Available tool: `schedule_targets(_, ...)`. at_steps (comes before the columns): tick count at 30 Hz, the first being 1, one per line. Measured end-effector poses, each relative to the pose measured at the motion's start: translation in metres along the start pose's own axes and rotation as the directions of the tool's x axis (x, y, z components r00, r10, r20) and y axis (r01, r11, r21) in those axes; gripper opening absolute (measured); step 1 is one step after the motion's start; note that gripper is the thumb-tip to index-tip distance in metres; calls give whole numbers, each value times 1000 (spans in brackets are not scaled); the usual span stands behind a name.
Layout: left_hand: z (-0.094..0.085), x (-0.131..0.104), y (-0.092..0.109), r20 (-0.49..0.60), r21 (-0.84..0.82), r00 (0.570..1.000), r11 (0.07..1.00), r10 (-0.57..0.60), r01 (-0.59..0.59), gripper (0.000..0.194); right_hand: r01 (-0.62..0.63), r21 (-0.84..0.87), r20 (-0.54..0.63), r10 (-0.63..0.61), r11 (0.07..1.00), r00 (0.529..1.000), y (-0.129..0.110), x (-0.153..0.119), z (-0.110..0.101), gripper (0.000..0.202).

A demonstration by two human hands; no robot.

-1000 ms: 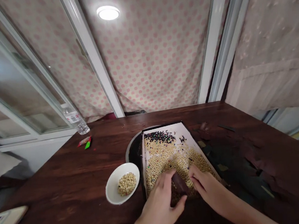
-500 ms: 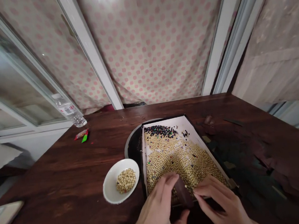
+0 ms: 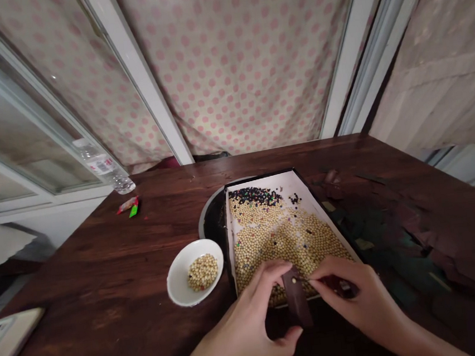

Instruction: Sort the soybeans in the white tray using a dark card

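Observation:
My left hand point(image 3: 251, 317) holds a dark brown strip point(image 3: 299, 304) upright between its fingertips and thumb, over the near end of a shallow tray point(image 3: 290, 181). A single pale gold bead point(image 3: 294, 280) shows against the upper part of the strip. My right hand point(image 3: 360, 290) is closed in a pinch just right of that bead. From its fingertips a thin, needle-like thing points toward the bead, too fine to name surely. Gold beads point(image 3: 268, 239) fill most of the tray, with black and coloured beads point(image 3: 256, 195) massed at its far left.
Left of the tray stands a white bowl point(image 3: 176, 284) with gold beads inside. A dark round plate point(image 3: 214, 216) lies partly under the tray. Dark scraps point(image 3: 397, 263) spread over the table's right side. A plastic bottle point(image 3: 104, 165), small wrappers point(image 3: 129, 206) and a phone point(image 3: 9, 340) are to the left.
My right hand has drawn nearer to the strip, its fingertips now beside the bead. The strip has turned to show more of its face. The whole view has shifted slightly.

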State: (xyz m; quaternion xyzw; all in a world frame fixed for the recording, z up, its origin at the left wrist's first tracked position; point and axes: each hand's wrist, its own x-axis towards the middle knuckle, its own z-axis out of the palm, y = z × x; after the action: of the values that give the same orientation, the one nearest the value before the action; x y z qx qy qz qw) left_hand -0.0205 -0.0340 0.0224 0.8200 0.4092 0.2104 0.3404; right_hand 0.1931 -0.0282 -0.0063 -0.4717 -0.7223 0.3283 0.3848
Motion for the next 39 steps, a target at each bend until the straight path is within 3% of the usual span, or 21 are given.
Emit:
schedule_targets(2,1,0,-1,3,21,1000,1000,-5,4,79,-17,-26,11,17,1000,1000,0,0,0,11)
schedule_targets(10,9,1,-8,-82,73,996,997,24,-18,75,36,-25,257,-28,999,966,-10,4,-7,13)
schedule_targets(12,9,0,-7,-75,69,997,997,25,-19,74,17,-31,237,-9,999,972,-10,5,-7,12)
schedule_targets(17,6,-3,-4,18,48,1000,999,6,-7,75,-26,-12,53,27,1000,998,-2,5,-5,11)
schedule_targets(22,6,-3,-3,-1,20,1000,999,30,-30,75,9,-14,53,-8,1000,999,-1,3,-3,11)
schedule_targets(32,11,-2,-5,-115,13,992,999,49,-48,68,12,-29,345,-2,1000,938,-15,1,-14,13)
schedule_targets(35,11,-2,-4,-97,-1,994,999,49,-49,70,-2,-46,302,16,999,953,-11,1,-13,13)
schedule_targets(39,8,-2,-1,-52,-24,998,999,20,-22,69,7,-60,131,1,998,991,-1,2,-8,11)
